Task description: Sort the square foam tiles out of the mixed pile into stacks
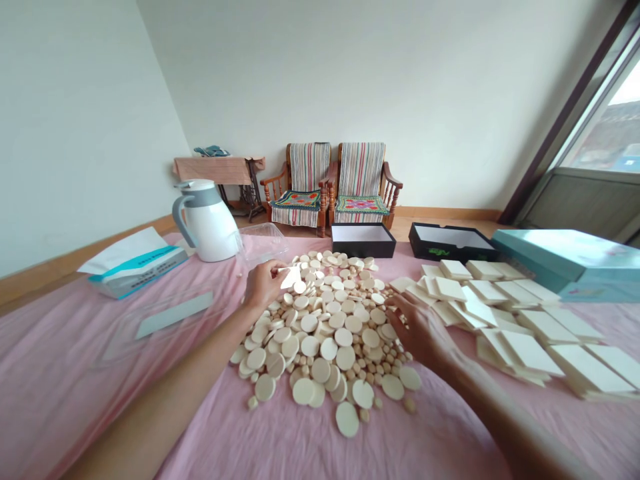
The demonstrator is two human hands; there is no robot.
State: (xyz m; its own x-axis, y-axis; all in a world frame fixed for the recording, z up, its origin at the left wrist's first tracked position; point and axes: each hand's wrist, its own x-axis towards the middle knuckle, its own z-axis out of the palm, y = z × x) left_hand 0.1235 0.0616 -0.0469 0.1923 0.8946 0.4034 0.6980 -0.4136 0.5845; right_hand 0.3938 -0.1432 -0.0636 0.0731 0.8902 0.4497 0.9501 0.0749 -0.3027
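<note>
A heap of pale round wooden discs [329, 349] lies in front of me, with small wooden beads [373, 367] mixed in. My left hand [264, 283] is at the heap's far left side, its thumb and fingers pinched on a thin, pale wooden piece [291, 277] with an irregular outline. At the right side of the heap, my right hand [417, 323] is palm down with bent fingers slightly apart. Its fingertips are at the discs and beads, and I see nothing held in it. Square wooden tiles [533, 350] lie in stacks beyond it on the right.
On the pink cloth [200, 407] are a white thermos jug [213, 223], a tissue pack [137, 267], a clear plastic tray [263, 243] and a clear lid [160, 323]. Two black boxes [363, 248] and a light-blue box [575, 267] stand behind. Two chairs [361, 173] are by the wall.
</note>
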